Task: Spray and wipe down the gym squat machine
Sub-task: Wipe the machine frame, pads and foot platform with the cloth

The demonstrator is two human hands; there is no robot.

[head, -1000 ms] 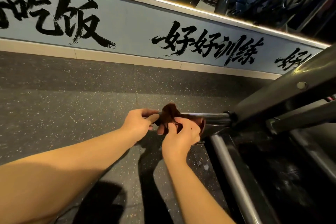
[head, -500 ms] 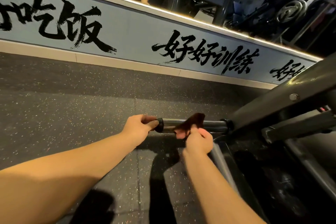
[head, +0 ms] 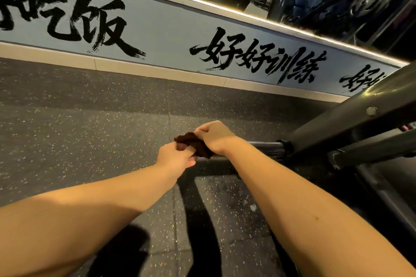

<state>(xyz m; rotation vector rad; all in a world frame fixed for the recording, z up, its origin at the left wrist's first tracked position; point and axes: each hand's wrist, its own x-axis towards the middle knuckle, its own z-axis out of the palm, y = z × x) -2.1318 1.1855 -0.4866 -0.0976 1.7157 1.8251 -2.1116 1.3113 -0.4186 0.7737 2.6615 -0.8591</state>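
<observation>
Holding the brown cloth (head: 195,144) with left hand (head: 176,158) and right hand (head: 216,137), fingers curled round it, at the bar (head: 267,148) end.

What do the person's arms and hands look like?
The left arm and right arm are bare, no sleeves in view. The left hand and right hand have no gloves, watch, band or ring. One tiny dark spot marks the right arm.

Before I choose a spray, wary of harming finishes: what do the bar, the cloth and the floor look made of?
Bar: likely polished metal, by its glossy highlights. Cloth: soft dark-brown fabric, bunched in folds; fibre unclear. Floor: probably rubber matting, matte black with coloured flecks and tile seams.
</observation>
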